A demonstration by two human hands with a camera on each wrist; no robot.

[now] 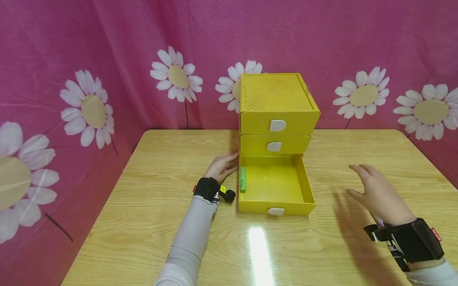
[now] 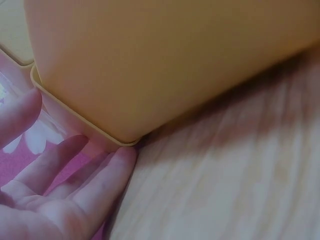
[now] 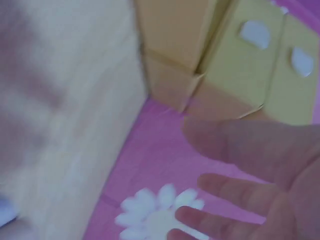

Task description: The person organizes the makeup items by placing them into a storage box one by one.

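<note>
A yellow three-drawer box (image 1: pixel 279 93) stands on the table, its bottom drawer (image 1: pixel 277 208) pulled out toward me. Inside that drawer, along the left wall, lies a green marker-like stick (image 1: pixel 243 179). My left hand (image 1: pixel 222 166) rests against the left side of the box near its base, fingers fairly straight; in the left wrist view its fingertips (image 2: pixel 126 156) touch the casing's lower edge. To the right of the box, my right hand (image 1: pixel 383 194) hovers above the table with fingers spread and nothing in its grasp. The right wrist view shows its thumb (image 3: pixel 220 142) apart from the box.
The wooden table (image 1: pixel 150 222) reaches back to a pink curtain (image 1: pixel 304 35) printed with white daisies. White tab handles (image 1: pixel 277 126) sit on the drawer fronts. Light glares off the table in front of the open drawer.
</note>
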